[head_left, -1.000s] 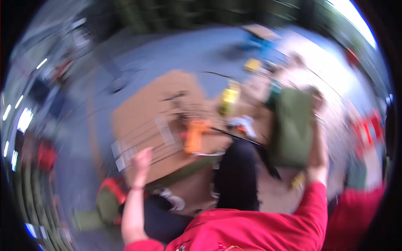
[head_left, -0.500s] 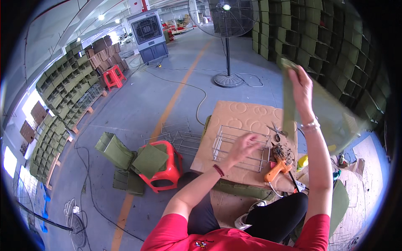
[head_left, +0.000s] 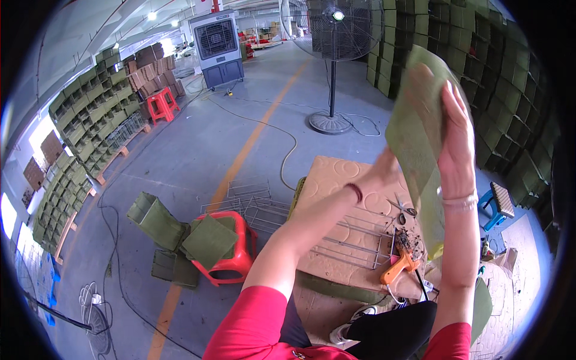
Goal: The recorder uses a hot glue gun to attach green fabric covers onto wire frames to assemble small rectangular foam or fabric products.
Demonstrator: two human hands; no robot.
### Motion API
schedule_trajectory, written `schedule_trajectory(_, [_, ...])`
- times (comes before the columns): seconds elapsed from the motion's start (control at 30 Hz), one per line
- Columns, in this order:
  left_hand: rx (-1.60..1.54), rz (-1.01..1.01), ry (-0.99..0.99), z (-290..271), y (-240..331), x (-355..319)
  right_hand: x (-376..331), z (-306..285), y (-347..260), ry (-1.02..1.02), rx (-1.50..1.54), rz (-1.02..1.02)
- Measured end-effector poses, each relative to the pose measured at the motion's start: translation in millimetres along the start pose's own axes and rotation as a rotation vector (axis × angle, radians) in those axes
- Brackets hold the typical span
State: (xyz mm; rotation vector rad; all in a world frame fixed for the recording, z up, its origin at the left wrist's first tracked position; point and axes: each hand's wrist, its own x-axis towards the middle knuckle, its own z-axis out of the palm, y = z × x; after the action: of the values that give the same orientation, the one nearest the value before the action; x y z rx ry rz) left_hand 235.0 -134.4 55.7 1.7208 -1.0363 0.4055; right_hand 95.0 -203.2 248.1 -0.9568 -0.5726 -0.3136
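A thin, see-through green sheet [head_left: 414, 132] stands raised and tilted above the right part of the cardboard-topped worktable. My right hand [head_left: 457, 135] holds it along its right edge, fingers pointing up. My left hand [head_left: 389, 167] reaches to the sheet's left edge; its fingers are smeared and partly behind the sheet, so their grip is unclear. Below my left forearm lies a wire frame [head_left: 354, 243] on the cardboard [head_left: 330, 174]. Beside the frame are black-handled scissors [head_left: 405, 207] and an orange glue gun [head_left: 400, 267] with dark residue around its nozzle.
A red stool [head_left: 243, 246] bears green panels [head_left: 210, 241], with an open green box [head_left: 155, 216] beside it. More wire frames [head_left: 258, 207] lie on the floor behind. A pedestal fan [head_left: 332, 90], an air cooler [head_left: 216, 48] and stacked green boxes [head_left: 450, 78] stand farther off. A blue stool [head_left: 497, 207] is at right.
My left hand has moved from over the wire frame up and right to the green sheet. The sheet has swung upright and turned, and my right hand now lies along its edge.
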Motion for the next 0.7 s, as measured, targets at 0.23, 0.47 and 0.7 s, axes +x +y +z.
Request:
schedule_trajectory(0.23, [-0.491,-0.684,-0.089,-23.4,-97.1,-37.4,-31.0,-76.2,63.8,-0.257,0.437,0.17])
schedule_trajectory(0.47, [-0.956,0.166,0.132,80.9,-68.7,1.6,-67.0,-97.0,106.9,-0.188,0.45,0.427])
schedule_trajectory(0.7, [-0.511,-0.54,-0.637,6.4,-90.5,41.0,-111.2,-135.7,108.1,-0.407,0.427,0.554])
